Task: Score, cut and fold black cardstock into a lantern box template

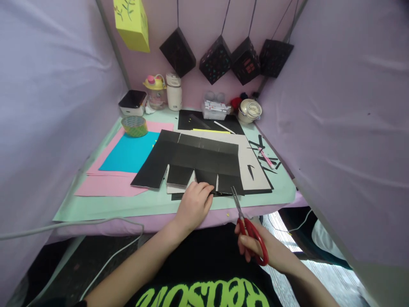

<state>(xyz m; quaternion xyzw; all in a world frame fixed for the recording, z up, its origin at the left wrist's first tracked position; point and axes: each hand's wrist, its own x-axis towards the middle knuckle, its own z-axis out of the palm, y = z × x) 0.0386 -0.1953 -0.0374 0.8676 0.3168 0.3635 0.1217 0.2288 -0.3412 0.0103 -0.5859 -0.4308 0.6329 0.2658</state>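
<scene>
Your left hand (195, 204) is at the near edge of the slit black card (207, 157), fingers curled in at a flap; thumb hidden, so you cannot tell pinch from press. Your right hand (251, 241) is closed around the red-handled scissors (240, 217), blades narrowly parted, tips at the card's near edge, towards its right corner.

The black card lies mid-bench, creased across, with slits opening its near side into flaps. Its right part overlaps a grey board (255, 181), whose right edge shows bare except for a small black scrap (251, 172). Right of the board, black strips (263, 158) and a pink pen (266, 159) crowd the bench (284, 192); the open patch is at the near right corner.

Left side: a blue sheet (124, 155) lies on pink sheets (105, 186), with a tape roll (134, 127) at its far edge. The bench's near left strip is open, up to its front edge. Both hands are near that front edge, the right one on the body side of it.

Far side is tighter: white bottle (174, 96), marker box (214, 111) and lidded bowl (250, 111) stand along the back, below hanging black boxes (215, 62). Fabric walls (329, 106) flank you on both sides.
</scene>
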